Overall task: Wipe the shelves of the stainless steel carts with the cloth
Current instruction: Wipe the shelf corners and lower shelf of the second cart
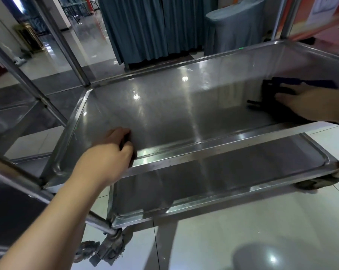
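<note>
A stainless steel cart fills the view, and I look down into its middle shelf (164, 106), a shiny tray with a raised rim. My right hand (305, 103) lies flat on a dark blue cloth (277, 88) at the shelf's right end, fingers stretched out and pressing it onto the metal. My left hand (114, 147) grips the shelf's near rim (203, 151) at the left, fingers curled over the edge. The lower shelf (223, 178) shows below the rim.
A second steel cart (7, 121) stands close at the left. Upright cart posts (71, 49) rise at the far left corner and at the right. Castor wheels (108, 248) sit on the glossy tiled floor. Teal curtains (145, 28) and a covered chair (234, 26) stand behind.
</note>
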